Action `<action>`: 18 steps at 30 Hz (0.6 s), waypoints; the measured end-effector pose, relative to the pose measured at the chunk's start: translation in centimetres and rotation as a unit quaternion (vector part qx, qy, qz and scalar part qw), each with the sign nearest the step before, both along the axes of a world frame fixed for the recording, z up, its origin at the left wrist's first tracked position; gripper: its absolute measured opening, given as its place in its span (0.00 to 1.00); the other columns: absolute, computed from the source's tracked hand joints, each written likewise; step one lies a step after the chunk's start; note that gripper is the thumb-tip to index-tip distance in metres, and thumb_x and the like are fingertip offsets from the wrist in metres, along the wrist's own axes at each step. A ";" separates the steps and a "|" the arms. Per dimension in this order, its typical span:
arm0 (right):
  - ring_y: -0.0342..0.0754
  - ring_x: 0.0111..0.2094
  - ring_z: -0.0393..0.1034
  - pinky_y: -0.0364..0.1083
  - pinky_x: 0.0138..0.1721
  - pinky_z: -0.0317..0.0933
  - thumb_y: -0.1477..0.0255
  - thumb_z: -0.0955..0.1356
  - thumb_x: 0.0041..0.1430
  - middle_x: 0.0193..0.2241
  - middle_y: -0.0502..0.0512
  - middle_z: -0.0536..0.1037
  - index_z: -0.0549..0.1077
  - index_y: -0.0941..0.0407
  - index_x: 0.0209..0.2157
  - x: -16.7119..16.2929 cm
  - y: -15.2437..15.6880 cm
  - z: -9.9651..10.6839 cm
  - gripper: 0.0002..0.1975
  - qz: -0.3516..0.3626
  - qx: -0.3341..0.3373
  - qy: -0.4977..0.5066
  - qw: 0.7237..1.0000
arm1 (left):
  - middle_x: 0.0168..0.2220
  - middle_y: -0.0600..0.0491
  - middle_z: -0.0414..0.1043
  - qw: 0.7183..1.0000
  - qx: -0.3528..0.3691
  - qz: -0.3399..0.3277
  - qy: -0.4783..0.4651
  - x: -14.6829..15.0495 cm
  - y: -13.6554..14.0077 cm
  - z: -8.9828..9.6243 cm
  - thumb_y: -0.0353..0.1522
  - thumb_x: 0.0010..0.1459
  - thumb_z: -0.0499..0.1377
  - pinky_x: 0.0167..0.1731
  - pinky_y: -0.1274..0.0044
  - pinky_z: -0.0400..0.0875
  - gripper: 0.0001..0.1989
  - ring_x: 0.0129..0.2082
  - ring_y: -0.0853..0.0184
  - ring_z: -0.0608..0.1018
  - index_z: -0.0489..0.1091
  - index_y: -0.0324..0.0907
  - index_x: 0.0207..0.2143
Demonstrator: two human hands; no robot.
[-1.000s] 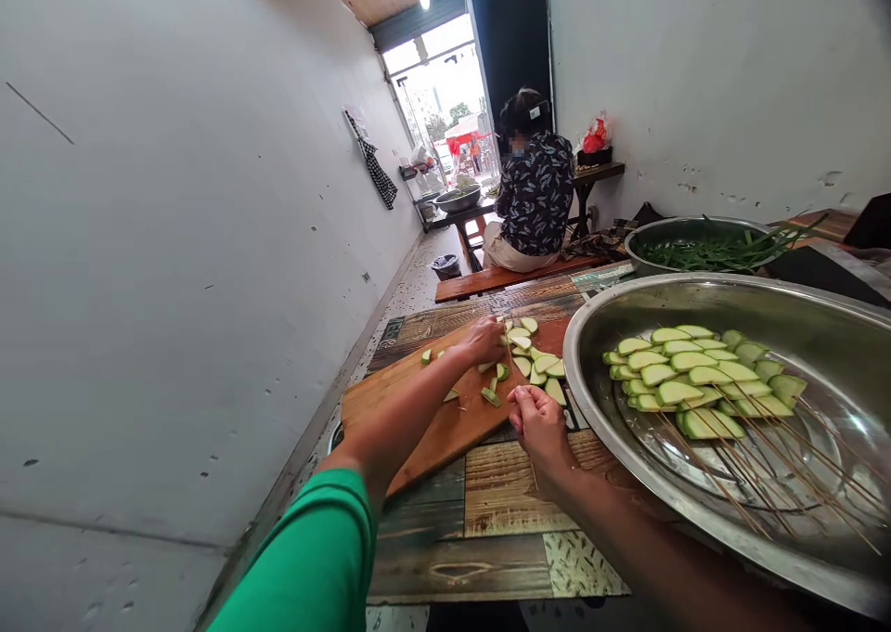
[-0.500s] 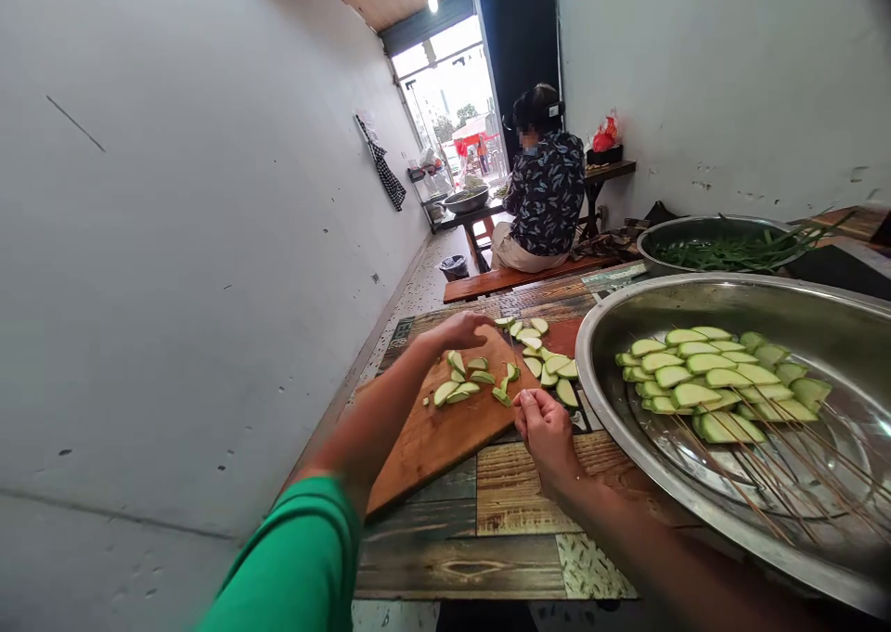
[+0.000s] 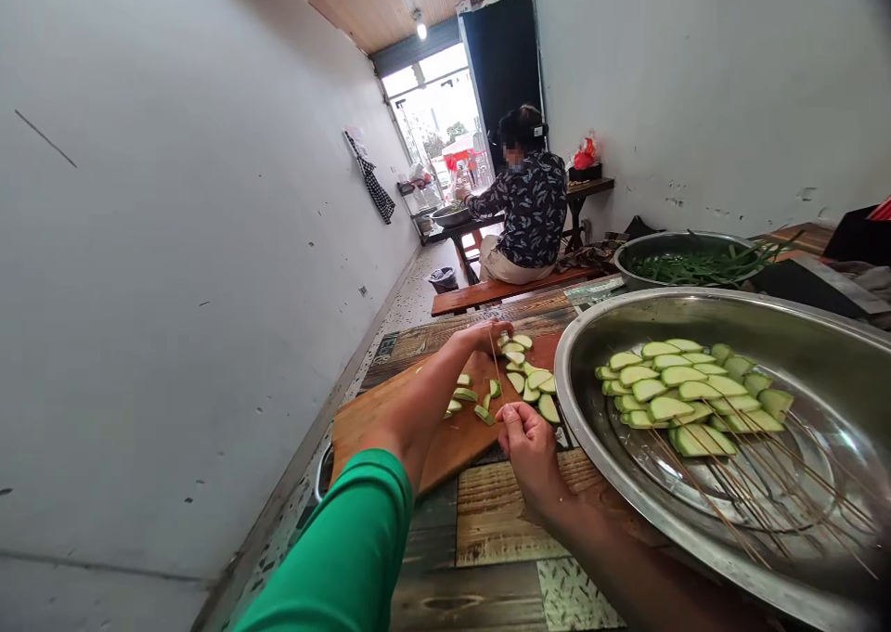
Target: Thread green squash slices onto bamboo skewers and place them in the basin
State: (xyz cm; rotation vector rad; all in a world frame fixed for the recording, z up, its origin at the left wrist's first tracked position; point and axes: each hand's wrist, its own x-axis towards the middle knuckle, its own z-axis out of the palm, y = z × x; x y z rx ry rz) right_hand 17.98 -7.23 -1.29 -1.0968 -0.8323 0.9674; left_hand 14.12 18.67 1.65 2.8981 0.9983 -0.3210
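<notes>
left hand: apart from the right, its hand [image 3: 489,336] over the far end of the cutting board [image 3: 396,432], near the loose slices [image 3: 534,383]; whether its fingers grip one, i cannot tell.
right hand: the fist [image 3: 527,435] is closed around a thin skewer [image 3: 494,358], pointing up, near the board's right edge.
loose slices: green-rimmed, on the table [image 3: 487,521], between the board's right edge and the steel basin [image 3: 585,391].
basin: on the table's right side, holding skewered slices [image 3: 686,389].
</notes>
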 end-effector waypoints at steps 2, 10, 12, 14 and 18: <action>0.39 0.14 0.48 0.40 0.16 0.42 0.57 0.61 0.54 0.11 0.43 0.56 0.66 0.56 0.23 0.0 0.1 -0.2 0.17 -0.002 0.000 -0.009 1.000 | 0.41 0.49 0.67 1.000 0.004 -0.001 -0.026 0.0 0.1 -0.3 0.32 0.43 0.60 0.40 0.74 0.69 0.26 0.38 0.64 0.72 0.66 0.43 0.48; 0.39 0.13 0.47 0.40 0.16 0.40 0.56 0.61 0.52 0.10 0.42 0.55 0.65 0.56 0.23 0.1 0.3 -0.1 0.17 0.000 -0.009 0.002 1.000 | 0.29 0.54 0.69 0.994 -0.012 0.000 -0.109 0.4 -0.9 -1.0 0.30 0.45 0.56 0.34 0.79 0.66 0.14 0.30 0.69 0.70 0.73 0.42 0.37; 0.39 0.13 0.47 0.40 0.16 0.40 0.56 0.61 0.52 0.10 0.42 0.55 0.66 0.56 0.24 0.2 0.2 0.2 0.17 0.000 -0.012 0.006 1.000 | 0.28 0.54 0.69 0.991 -0.013 0.020 -0.129 0.1 -1.2 -0.6 0.29 0.46 0.55 0.32 0.80 0.66 0.14 0.28 0.70 0.69 0.74 0.41 0.36; 0.39 0.14 0.47 0.41 0.16 0.41 0.56 0.62 0.52 0.11 0.42 0.55 0.66 0.56 0.24 0.2 0.2 0.3 0.17 0.001 -0.015 0.010 1.000 | 0.30 0.54 0.71 0.986 0.000 0.039 -0.164 -0.7 -1.5 0.1 0.30 0.46 0.55 0.31 0.80 0.65 0.14 0.29 0.70 0.70 0.75 0.40 0.36; 0.39 0.13 0.47 0.41 0.16 0.42 0.56 0.62 0.52 0.10 0.42 0.55 0.65 0.56 0.23 0.1 0.2 0.1 0.17 0.009 -0.016 0.016 1.000 | 0.30 0.53 0.73 0.986 -0.006 0.043 -0.160 -3.9 -2.2 2.0 0.29 0.45 0.55 0.31 0.81 0.64 0.13 0.29 0.71 0.71 0.76 0.40 0.33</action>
